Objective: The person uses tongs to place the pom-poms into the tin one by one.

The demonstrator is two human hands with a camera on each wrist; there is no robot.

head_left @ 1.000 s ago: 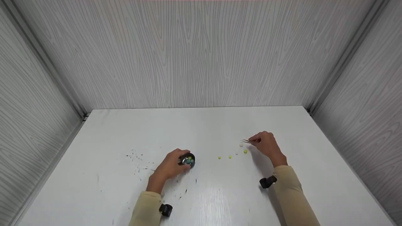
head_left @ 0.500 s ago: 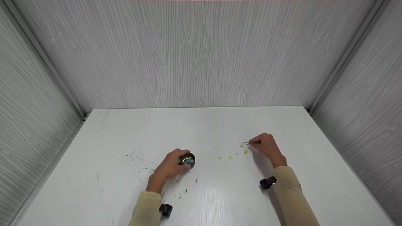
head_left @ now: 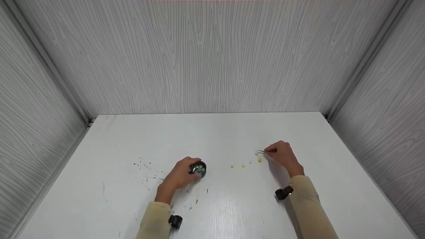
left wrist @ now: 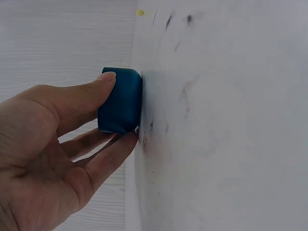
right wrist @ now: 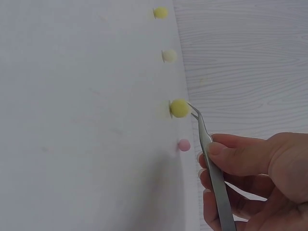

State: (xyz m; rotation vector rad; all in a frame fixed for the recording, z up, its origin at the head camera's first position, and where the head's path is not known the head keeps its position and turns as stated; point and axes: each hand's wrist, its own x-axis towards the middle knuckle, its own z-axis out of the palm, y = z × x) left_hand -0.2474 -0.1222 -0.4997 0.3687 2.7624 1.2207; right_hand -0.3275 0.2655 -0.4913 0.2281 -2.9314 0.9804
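Left hand (head_left: 181, 176) grips small blue cup (left wrist: 120, 100) of beads, steadying it on counter (head_left: 212, 132) | right hand (head_left: 282, 154) pinches tweezers (right wrist: 209, 154), tips at yellow bead (right wrist: 179, 108), angled low to nip it | loose beads (head_left: 243, 165) between.

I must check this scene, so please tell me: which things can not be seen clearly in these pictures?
- Tweezers tips: right wrist view; too close to the yellow bead to tell whether they grip it.
- Blue cup contents: left wrist view; only its wall shows.
- Beads in the cup: head view; too small to count.
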